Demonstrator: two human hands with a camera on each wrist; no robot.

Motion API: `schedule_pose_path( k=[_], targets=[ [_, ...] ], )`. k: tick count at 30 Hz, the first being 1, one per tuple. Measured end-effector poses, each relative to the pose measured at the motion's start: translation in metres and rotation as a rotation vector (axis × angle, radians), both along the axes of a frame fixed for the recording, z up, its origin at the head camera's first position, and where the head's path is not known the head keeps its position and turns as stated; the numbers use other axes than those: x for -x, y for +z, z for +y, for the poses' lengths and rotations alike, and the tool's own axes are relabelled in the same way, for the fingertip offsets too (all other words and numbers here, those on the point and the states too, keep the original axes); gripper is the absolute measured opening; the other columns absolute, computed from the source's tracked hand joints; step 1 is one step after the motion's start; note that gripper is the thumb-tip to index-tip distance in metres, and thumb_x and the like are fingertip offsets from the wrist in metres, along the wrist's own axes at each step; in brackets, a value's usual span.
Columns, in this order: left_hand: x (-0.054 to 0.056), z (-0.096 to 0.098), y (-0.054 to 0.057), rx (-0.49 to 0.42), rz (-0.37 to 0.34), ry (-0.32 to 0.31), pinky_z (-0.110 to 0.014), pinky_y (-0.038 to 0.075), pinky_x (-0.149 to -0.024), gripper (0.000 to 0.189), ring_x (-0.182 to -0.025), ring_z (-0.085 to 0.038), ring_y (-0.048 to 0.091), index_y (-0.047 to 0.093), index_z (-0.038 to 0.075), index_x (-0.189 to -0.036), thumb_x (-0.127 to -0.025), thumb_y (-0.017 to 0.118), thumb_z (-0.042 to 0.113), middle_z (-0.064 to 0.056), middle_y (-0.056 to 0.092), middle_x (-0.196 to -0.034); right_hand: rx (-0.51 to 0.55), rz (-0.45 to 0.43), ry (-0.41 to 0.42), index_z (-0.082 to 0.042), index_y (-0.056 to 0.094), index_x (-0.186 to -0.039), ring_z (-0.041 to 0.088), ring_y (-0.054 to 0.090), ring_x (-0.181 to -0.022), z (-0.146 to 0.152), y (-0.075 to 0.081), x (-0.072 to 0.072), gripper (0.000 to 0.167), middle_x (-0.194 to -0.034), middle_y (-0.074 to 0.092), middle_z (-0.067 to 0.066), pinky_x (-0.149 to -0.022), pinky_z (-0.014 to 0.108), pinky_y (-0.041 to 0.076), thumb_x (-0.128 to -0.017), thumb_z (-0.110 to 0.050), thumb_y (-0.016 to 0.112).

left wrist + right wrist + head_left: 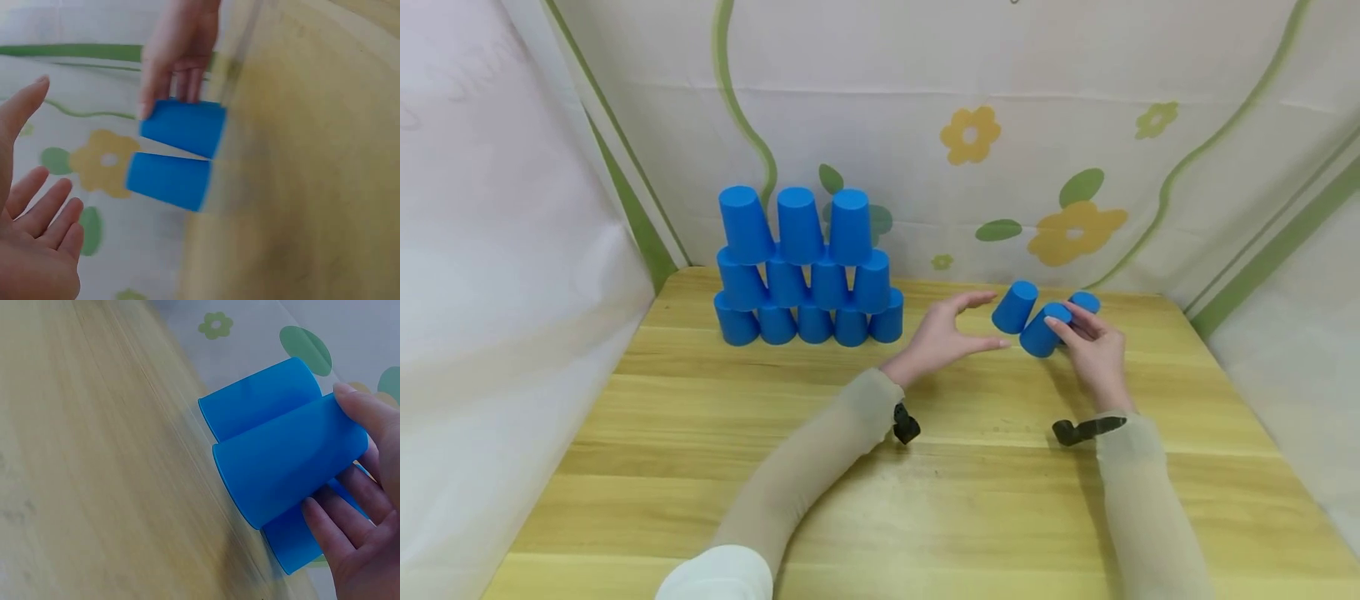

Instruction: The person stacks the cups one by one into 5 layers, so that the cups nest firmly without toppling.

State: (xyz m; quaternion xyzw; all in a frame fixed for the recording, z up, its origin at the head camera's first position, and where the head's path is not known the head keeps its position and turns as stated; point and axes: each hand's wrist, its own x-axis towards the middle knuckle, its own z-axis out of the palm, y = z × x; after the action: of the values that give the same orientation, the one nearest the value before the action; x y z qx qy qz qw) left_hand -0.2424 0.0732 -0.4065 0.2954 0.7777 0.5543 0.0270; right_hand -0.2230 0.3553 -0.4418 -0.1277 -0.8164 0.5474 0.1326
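My right hand pinches a blue plastic cup near its narrow end, thumb on one side and fingers on the other. The cup is upside down and slightly tilted. Close at its left stands a second blue cup. A third blue cup is partly hidden behind my right fingers. My left hand is left of these cups, thumb and fingers spread wide around nothing. In the left wrist view, a gap separates the left hand from the nearest cup.
Left of my left hand, several upside-down blue cups form a stack three rows high, with three cups on top. The wooden table ends at a flower-printed curtain behind the cups. White cloth hangs at the left side.
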Motion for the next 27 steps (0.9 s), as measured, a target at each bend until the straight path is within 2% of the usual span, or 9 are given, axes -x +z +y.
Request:
schedule_pose_path(
  k=[5,9,16,22,27],
  targets=[
    [0.011,0.024,-0.031,-0.054,-0.107,0.044,-0.039,0.039,-0.112,0.077,-0.135,-0.012,0.048,0.051,0.019,-0.15,-0.085,0.085,0.04,0.01,0.053,-0.146,-0.001,0.014,0.002,-0.016,0.061,-0.144,0.023,0.057,-0.127,0.001,-0.002,0.001,0.07,-0.143,0.058,0.011,-0.097,0.025,0.051,-0.085,-0.05,0.079],
    [0.017,0.035,-0.041,-0.031,-0.137,0.076,-0.038,0.041,-0.11,0.078,-0.136,-0.015,0.047,0.049,0.018,-0.152,-0.086,0.085,0.037,0.008,0.051,-0.149,0.007,0.017,0.011,-0.017,0.061,-0.144,0.023,0.057,-0.127,0.001,-0.004,0.001,0.069,-0.143,0.058,0.01,-0.096,0.025,0.051,-0.085,-0.05,0.079],
    [0.033,0.047,-0.038,0.04,-0.143,0.069,-0.038,0.043,-0.109,0.083,-0.138,-0.017,0.045,0.046,0.015,-0.154,-0.085,0.085,0.04,0.004,0.048,-0.153,0.011,0.013,0.025,-0.018,0.06,-0.145,0.024,0.055,-0.129,0.002,-0.002,0.001,0.07,-0.145,0.057,0.01,-0.103,0.036,0.048,-0.086,-0.05,0.078],
    [0.048,0.055,-0.029,0.094,-0.141,0.078,-0.036,0.041,-0.11,0.086,-0.14,-0.016,0.043,0.042,0.015,-0.155,-0.085,0.085,0.039,0.003,0.046,-0.155,0.023,0.014,0.038,-0.017,0.06,-0.145,0.025,0.054,-0.13,0.003,-0.001,0.0,0.072,-0.145,0.057,0.009,-0.105,0.039,0.047,-0.084,-0.052,0.079],
    [0.054,0.061,-0.021,0.108,-0.149,0.054,-0.035,0.041,-0.11,0.088,-0.141,-0.016,0.042,0.039,0.015,-0.157,-0.085,0.085,0.037,0.001,0.045,-0.156,0.008,0.013,0.033,-0.016,0.06,-0.145,0.027,0.054,-0.131,0.002,-0.001,0.0,0.071,-0.145,0.057,0.01,-0.106,0.041,0.046,-0.086,-0.05,0.079]
  ],
)
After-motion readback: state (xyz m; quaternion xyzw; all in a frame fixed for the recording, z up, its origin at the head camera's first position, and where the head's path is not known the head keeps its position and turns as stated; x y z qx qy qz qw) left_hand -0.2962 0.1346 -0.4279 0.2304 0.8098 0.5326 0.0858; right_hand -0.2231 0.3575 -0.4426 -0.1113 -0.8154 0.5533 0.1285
